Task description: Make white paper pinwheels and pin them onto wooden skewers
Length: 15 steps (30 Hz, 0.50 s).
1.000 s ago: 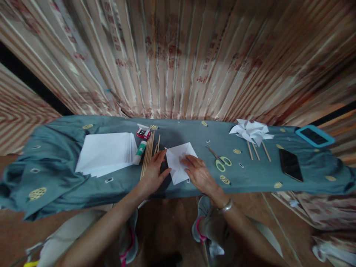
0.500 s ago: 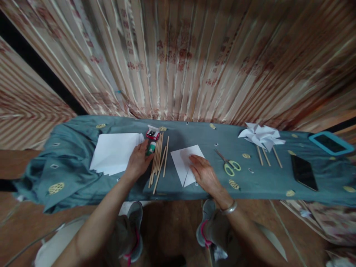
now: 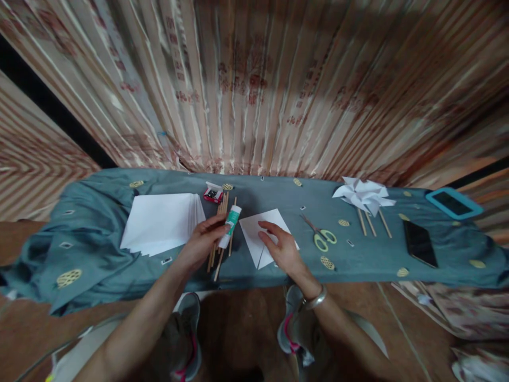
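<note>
My left hand (image 3: pixel 207 236) is closed around a white and green glue stick (image 3: pixel 234 216), held tilted above several thin wooden sticks (image 3: pixel 218 258). My right hand (image 3: pixel 278 241) hovers over a square of white paper (image 3: pixel 252 228) with its thumb and fingers apart, holding nothing. Slits run in from the near side of that square. Left of my left hand lies a fanned stack of white paper (image 3: pixel 157 220). Behind the sticks sits a small red and white box (image 3: pixel 213 193) with dark bits inside.
Scissors with yellow-green handles (image 3: pixel 324 240) lie right of the paper. Farther right are white paper pinwheels (image 3: pixel 363 195) on sticks, a black phone (image 3: pixel 420 243) and a blue-framed tablet (image 3: pixel 453 203). A green cloth (image 3: pixel 274 185) covers the table; a curtain (image 3: pixel 254 106) hangs behind.
My left hand has picked up the glue stick from beside the wooden sticks and brought it right. My right hand has lifted a little off the paper, fingers spreading. The view has shifted slightly.
</note>
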Motion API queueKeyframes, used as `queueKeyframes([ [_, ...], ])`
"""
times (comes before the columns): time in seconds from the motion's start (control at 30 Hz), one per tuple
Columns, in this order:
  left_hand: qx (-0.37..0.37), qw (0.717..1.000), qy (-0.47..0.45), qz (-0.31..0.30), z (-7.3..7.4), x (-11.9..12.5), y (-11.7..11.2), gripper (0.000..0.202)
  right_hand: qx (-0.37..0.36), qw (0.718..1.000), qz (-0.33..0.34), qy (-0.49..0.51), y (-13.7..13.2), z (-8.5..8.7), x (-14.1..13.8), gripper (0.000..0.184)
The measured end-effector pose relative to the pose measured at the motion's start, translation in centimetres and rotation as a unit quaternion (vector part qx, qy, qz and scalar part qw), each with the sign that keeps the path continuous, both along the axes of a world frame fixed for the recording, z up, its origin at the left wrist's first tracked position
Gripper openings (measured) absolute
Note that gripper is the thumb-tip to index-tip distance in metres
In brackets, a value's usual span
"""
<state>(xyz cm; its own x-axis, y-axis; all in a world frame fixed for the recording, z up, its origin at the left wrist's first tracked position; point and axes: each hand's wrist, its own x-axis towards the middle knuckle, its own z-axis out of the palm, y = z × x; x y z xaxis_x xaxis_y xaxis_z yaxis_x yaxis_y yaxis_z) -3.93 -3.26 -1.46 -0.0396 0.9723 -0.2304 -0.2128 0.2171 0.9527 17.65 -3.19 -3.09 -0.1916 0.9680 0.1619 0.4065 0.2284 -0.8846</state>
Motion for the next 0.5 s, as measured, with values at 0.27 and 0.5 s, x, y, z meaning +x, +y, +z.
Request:
queueKeyframes([
  [0.27, -0.130, 0.961, -0.215, -0.119, 0.3, 4.8, -2.3, 0.025, -0.279, 0.887, 0.061, 0.364, -0.4, 1.7, -1.3, 0.049],
  [0.5, -0.098, 0.964, -0.150, -0.197, -0.5, 6.4, -2.6, 0.052, -0.281, 0.869, 0.040, 0.405, -1.1, 1.5, 0.0, 0.032],
])
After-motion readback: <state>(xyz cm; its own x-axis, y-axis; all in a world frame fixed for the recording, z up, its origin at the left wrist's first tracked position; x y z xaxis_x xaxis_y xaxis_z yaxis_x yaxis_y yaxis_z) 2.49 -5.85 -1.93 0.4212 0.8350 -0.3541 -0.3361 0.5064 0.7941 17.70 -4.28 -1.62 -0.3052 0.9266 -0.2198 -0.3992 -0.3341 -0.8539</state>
